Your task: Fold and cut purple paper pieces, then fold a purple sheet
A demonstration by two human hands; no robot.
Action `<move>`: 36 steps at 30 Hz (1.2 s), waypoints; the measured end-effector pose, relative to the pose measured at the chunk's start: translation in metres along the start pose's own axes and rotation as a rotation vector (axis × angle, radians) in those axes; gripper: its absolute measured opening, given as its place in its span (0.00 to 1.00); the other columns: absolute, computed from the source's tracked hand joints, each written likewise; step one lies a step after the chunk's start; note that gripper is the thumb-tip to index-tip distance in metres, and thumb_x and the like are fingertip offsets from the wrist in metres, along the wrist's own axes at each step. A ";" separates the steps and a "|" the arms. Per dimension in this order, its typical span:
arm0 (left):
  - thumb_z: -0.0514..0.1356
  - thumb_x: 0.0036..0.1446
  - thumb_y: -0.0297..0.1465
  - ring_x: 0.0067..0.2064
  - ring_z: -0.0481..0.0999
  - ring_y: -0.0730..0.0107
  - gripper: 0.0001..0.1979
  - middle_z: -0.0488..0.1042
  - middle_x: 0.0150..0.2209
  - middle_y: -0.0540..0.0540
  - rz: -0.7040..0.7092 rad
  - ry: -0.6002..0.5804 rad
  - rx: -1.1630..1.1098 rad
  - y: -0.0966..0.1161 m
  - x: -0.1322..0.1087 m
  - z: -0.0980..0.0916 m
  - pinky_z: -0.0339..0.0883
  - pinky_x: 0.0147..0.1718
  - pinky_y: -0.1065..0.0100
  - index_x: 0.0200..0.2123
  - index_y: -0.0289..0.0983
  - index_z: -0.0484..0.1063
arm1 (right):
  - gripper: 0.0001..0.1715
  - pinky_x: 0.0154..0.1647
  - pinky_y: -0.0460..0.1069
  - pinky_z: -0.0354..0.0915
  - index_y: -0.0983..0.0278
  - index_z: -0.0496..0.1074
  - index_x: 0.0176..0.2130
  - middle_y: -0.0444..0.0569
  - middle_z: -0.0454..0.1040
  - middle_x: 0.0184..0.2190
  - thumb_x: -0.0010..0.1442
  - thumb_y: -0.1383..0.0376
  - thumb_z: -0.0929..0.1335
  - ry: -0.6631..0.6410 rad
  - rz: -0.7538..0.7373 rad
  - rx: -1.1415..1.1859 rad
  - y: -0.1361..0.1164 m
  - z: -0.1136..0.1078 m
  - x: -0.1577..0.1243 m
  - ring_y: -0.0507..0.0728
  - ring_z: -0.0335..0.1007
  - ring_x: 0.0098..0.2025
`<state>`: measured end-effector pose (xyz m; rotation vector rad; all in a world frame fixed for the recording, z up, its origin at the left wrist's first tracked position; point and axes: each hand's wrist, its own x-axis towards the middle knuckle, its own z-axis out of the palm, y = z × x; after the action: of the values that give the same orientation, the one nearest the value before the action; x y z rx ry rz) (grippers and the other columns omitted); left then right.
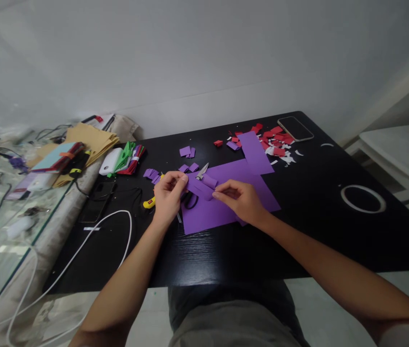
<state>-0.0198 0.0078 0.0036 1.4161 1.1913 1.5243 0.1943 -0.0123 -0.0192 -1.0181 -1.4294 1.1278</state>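
A folded purple paper strip is held between both hands above a large purple paper sheet on the black table. My left hand pinches the strip's left end. My right hand pinches its right end. Scissors lie on the sheet just behind the strip, their handles partly hidden under my hands. Small purple cut pieces lie around and to the left.
Red and white paper scraps and a phone lie at the back right. A roll of tape is on the right. Coloured paper bundle, brown envelopes, a white cable and a yellow object sit left.
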 end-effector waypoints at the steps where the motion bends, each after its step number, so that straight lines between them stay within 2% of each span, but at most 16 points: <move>1: 0.69 0.58 0.38 0.26 0.72 0.75 0.10 0.73 0.25 0.52 0.003 0.001 -0.001 -0.001 0.000 0.000 0.65 0.27 0.72 0.33 0.38 0.78 | 0.14 0.45 0.55 0.79 0.61 0.79 0.34 0.49 0.84 0.34 0.56 0.54 0.78 0.008 0.005 0.026 0.000 0.000 0.001 0.60 0.84 0.38; 5: 0.69 0.59 0.39 0.26 0.72 0.74 0.10 0.73 0.26 0.52 0.004 0.008 0.006 -0.004 0.000 -0.002 0.65 0.27 0.72 0.34 0.38 0.78 | 0.16 0.45 0.56 0.80 0.60 0.79 0.34 0.48 0.84 0.32 0.54 0.53 0.79 0.035 0.020 0.076 0.000 0.001 0.001 0.60 0.84 0.37; 10: 0.68 0.60 0.39 0.27 0.72 0.74 0.10 0.73 0.27 0.52 0.014 0.006 0.008 -0.005 0.000 -0.003 0.66 0.29 0.71 0.35 0.38 0.77 | 0.18 0.44 0.56 0.81 0.59 0.76 0.39 0.47 0.84 0.33 0.54 0.54 0.80 0.060 0.036 0.121 -0.003 0.002 -0.001 0.60 0.85 0.37; 20: 0.68 0.60 0.38 0.27 0.72 0.75 0.10 0.73 0.27 0.52 0.046 0.054 0.001 -0.002 -0.003 0.001 0.66 0.29 0.72 0.34 0.37 0.78 | 0.20 0.42 0.54 0.78 0.60 0.73 0.40 0.46 0.82 0.31 0.53 0.57 0.80 0.083 0.086 0.164 -0.006 0.000 0.002 0.57 0.82 0.34; 24: 0.69 0.59 0.39 0.27 0.71 0.75 0.10 0.73 0.26 0.52 0.032 0.033 0.006 0.002 -0.007 0.006 0.64 0.27 0.73 0.34 0.37 0.78 | 0.20 0.42 0.54 0.79 0.61 0.77 0.40 0.47 0.82 0.32 0.51 0.56 0.80 0.022 0.161 0.217 -0.003 0.004 0.003 0.58 0.82 0.35; 29: 0.70 0.58 0.39 0.26 0.70 0.75 0.12 0.72 0.25 0.52 0.036 -0.013 -0.002 0.006 -0.011 0.011 0.64 0.27 0.73 0.33 0.37 0.77 | 0.21 0.42 0.55 0.80 0.63 0.80 0.35 0.48 0.83 0.31 0.50 0.50 0.80 -0.060 0.236 0.247 0.000 0.009 0.002 0.58 0.83 0.34; 36: 0.70 0.58 0.39 0.26 0.71 0.75 0.12 0.72 0.26 0.52 0.023 -0.003 0.004 0.006 -0.009 0.011 0.65 0.27 0.72 0.33 0.37 0.77 | 0.24 0.42 0.56 0.82 0.64 0.82 0.34 0.48 0.83 0.30 0.47 0.49 0.81 -0.050 0.287 0.272 0.002 0.004 0.003 0.60 0.84 0.34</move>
<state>-0.0075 -0.0007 0.0059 1.4380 1.1805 1.5360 0.1902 -0.0096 -0.0203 -1.0245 -1.1509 1.5195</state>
